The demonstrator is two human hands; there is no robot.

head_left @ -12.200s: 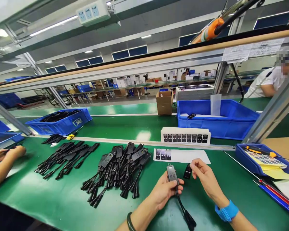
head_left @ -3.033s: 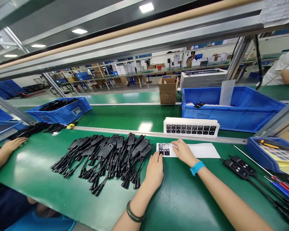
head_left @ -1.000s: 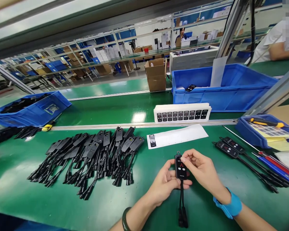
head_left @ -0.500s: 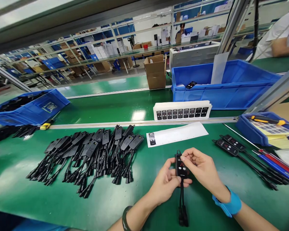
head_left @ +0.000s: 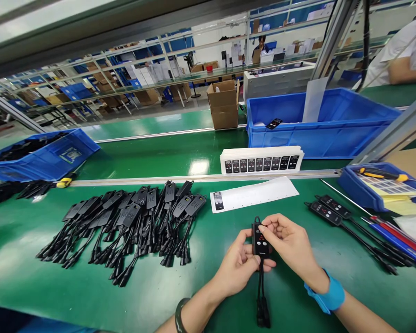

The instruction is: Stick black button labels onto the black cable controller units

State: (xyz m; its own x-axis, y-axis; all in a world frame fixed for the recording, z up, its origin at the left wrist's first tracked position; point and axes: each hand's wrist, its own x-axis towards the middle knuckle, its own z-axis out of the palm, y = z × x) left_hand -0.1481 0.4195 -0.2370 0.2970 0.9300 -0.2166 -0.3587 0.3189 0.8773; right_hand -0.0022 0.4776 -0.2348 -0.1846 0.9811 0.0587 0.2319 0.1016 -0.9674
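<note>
A small black controller [head_left: 261, 250] with a glossy button label and two short cables is held upright just above the green table. My left hand [head_left: 236, 269] is closed round its left side and lower end. With its thumb on the upper part of the label, my right hand [head_left: 293, 245] grips the top right of the controller; its other fingers are curled behind. Beyond my hands lies a white label sheet [head_left: 260, 195] with one black label left at its left end. Two labelled controllers [head_left: 324, 213] rest to the right, their cables trailing toward me.
Many unlabelled controllers [head_left: 128, 215] are heaped at left. A stack of label sheets [head_left: 263, 150] stands behind the loose sheet. Blue bins [head_left: 315, 134] stand at the back right and far left [head_left: 72, 152]. Screwdrivers [head_left: 398, 233] and a small blue tray [head_left: 360, 192] are at right.
Almost nothing differs. Both hands keep their hold on the controller, and the right thumb has shifted very slightly left on the label. The whole view has moved a little.
</note>
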